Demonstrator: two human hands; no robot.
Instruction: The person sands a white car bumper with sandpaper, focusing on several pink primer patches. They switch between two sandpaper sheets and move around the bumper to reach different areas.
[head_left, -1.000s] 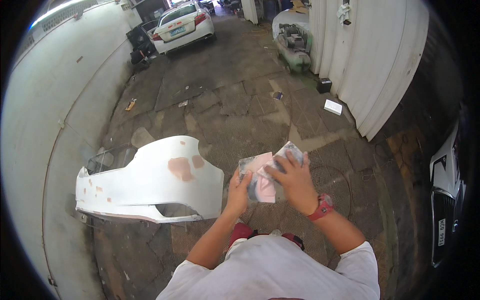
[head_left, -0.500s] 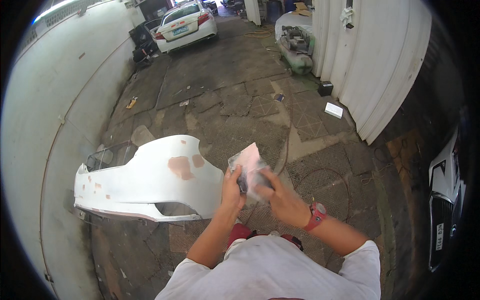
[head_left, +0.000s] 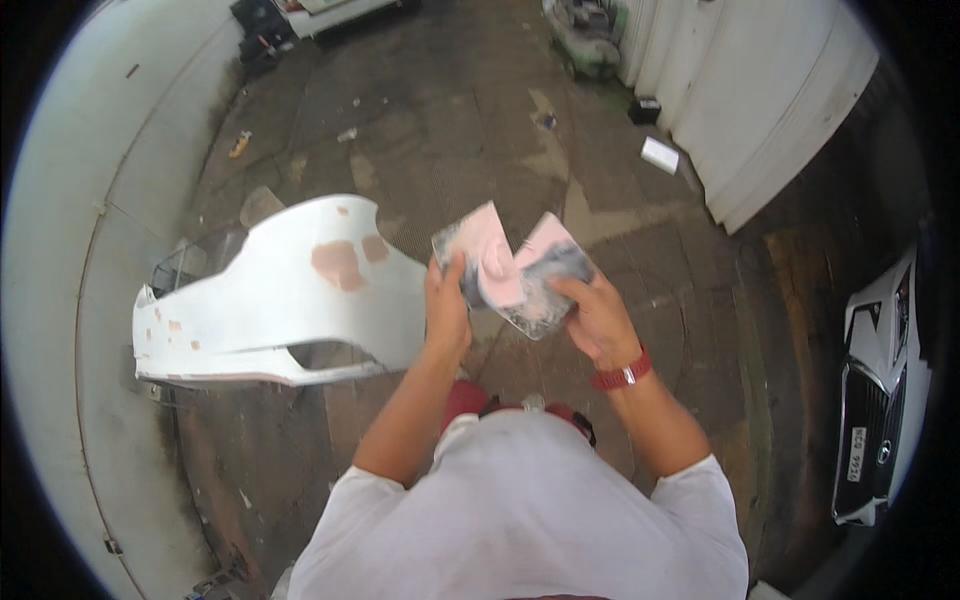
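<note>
My left hand (head_left: 448, 305) grips a flat, smudged putty plate (head_left: 462, 238) with pale pink putty spread over it. A second flat piece, a putty spreader (head_left: 566, 262) smeared grey and pink, is held in my right hand (head_left: 600, 318), thumb on its upper face. The two pieces meet or overlap at their inner edges, with a thick swirl of pink putty (head_left: 497, 268) there. Left of my hands, a white car bumper (head_left: 290, 300) with several pinkish-brown patches rests low near the floor.
A pale wall (head_left: 70, 250) runs along the left. White folding panels (head_left: 745, 110) stand at the upper right, with a green compressor (head_left: 588, 45), a black box (head_left: 645, 110) and a white box (head_left: 660, 154) near them. A white car front (head_left: 875, 400) is at the far right.
My right hand has swung outward and turned its spreader so the putty-smeared face shows beside the left plate. The view has tilted down, so the surroundings sit higher.
</note>
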